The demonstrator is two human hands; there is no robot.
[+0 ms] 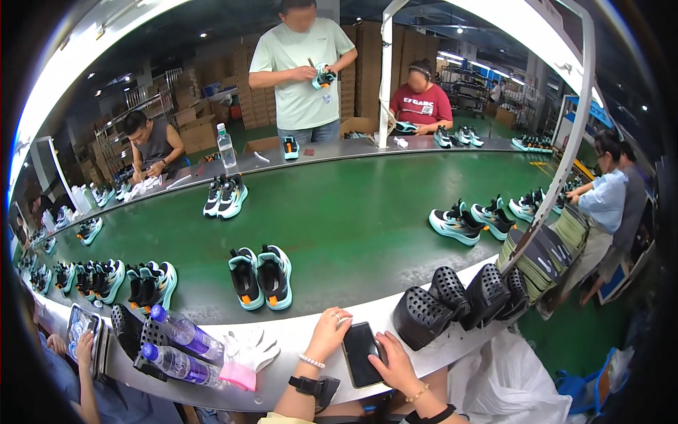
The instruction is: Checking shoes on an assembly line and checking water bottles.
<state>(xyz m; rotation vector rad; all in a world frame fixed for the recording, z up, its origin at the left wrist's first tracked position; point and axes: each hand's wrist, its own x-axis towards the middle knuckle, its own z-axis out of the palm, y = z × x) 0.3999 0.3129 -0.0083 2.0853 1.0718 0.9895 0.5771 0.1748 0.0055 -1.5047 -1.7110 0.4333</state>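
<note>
A dark-screened phone (362, 355) lies at the near white edge of the line, in front of me. My right hand (395, 362) grips its right side, with the thumb over the lower screen and fingers along the edge. Just beyond the phone's upper left corner is my left hand (330, 333), its fingers curled in and pressed together, with nothing visible in them. A beaded bracelet and a black wrist strap sit on my left wrist. Beyond my hands, a pair of black and teal sneakers (274, 279) stands on the green conveyor belt (339, 233).
White gloves with a pink cuff (240, 378) lie left of me beside water bottles (185, 364). Black perforated clogs (421, 318) stand to the right, near stacked green and black pieces (540, 254). More sneakers (455, 222) dot the belt. Several co-workers (304, 78) work around it.
</note>
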